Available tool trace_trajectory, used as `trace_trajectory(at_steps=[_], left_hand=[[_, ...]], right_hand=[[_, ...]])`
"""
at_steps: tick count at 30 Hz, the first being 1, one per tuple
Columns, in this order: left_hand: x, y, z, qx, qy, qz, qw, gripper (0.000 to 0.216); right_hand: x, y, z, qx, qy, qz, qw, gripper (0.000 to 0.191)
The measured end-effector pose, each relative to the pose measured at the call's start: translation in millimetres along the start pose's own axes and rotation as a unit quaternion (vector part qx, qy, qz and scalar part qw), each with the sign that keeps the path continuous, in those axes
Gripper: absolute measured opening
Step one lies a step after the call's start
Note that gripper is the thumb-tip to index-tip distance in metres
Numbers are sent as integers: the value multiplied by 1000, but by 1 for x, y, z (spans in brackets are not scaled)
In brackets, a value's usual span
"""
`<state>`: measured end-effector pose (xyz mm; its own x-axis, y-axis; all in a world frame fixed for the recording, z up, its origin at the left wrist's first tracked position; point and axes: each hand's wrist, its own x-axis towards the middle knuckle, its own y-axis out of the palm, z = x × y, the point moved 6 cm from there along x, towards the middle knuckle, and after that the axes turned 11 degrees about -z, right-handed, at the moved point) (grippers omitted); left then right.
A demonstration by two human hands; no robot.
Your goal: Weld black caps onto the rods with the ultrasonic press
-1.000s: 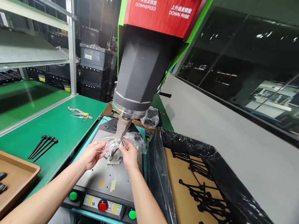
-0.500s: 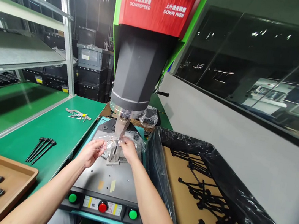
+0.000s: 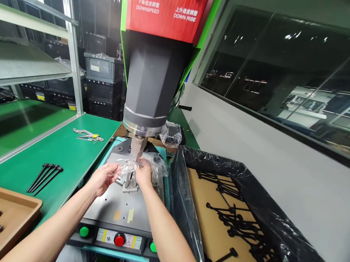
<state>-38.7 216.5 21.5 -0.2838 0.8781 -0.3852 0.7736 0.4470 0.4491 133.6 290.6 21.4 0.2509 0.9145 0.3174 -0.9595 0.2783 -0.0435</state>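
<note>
A crumpled piece of clear plastic film (image 3: 128,167) stretches between my two hands, just in front of the metal horn (image 3: 137,147) of the press. My left hand (image 3: 103,178) pinches the film's left end between thumb and fingers. At its right end my right hand (image 3: 144,174) grips it, right beside the horn, with the fingertips partly hidden. Below the hands stands a small metal fixture (image 3: 130,189) on the grey base plate (image 3: 103,212). More clear plastic (image 3: 159,164) lies behind my right hand.
Green buttons (image 3: 84,232) and a red button (image 3: 119,239) line the machine's front. Right stands a black-lined box (image 3: 180,195) with many black rod-shaped parts. Left, black rods (image 3: 44,178) and metal tools (image 3: 88,135) lie on the green table, near a brown tray (image 3: 25,200) with more rods.
The view has shifted slightly, so the machine sits further left. Both hands still hold the film at the horn; my right hand has turned a little, its back more toward me.
</note>
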Motion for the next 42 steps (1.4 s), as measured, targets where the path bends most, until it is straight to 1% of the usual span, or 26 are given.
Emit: trace_trajectory(at_steps=[3,6,11,17,19,21,23,25,27,29,31,32,34,35,37,38,40,42], left_hand=[[-3,-1,6,28,10,-3,1000,12],[-5,-4,18,61,17,-8,998,15],[-3,-9,38,84,20,-20,996,18],[3,-15,46,92,27,-26,995,24],[4,-18,48,96,29,-23,995,24],[4,-21,49,102,29,-24,994,24],[4,-25,51,108,27,-28,993,27],[3,-29,52,112,26,-34,993,34],[3,-32,52,118,25,-41,992,41],[1,-37,50,123,28,-56,990,46],[-4,-48,46,125,43,-83,988,48],[-9,-57,43,126,62,-97,985,49],[-23,-80,39,134,114,-121,977,50],[-32,-94,39,145,140,-122,972,48],[-48,-122,47,190,173,-99,961,42],[-55,-135,56,227,175,-69,955,39],[-64,-160,79,290,144,-28,946,44],[-65,-179,102,320,101,-3,942,50]], right_hand=[[-5,-5,-12,35,48,-27,998,37],[-9,-18,-30,72,110,-52,990,54],[-11,-39,-56,107,188,-57,975,63],[-11,-43,-66,123,224,-46,966,61],[-13,-44,-69,125,232,-47,964,55],[-18,-45,-73,125,244,-43,961,43],[-26,-47,-77,127,260,-38,957,31],[-38,-52,-78,130,273,-37,953,25],[-51,-61,-74,132,279,-37,951,25],[-67,-73,-67,133,278,-35,951,28],[-85,-90,-58,131,274,-34,952,33],[-96,-99,-55,127,270,-32,954,36],[-121,-120,-53,105,257,-18,961,37],[-135,-130,-55,84,250,-4,965,35],[-163,-149,-66,31,242,28,969,31],[-177,-159,-76,1,246,35,969,31],[-202,-175,-97,-50,261,40,963,33],[-217,-187,-116,-84,263,33,961,34]])
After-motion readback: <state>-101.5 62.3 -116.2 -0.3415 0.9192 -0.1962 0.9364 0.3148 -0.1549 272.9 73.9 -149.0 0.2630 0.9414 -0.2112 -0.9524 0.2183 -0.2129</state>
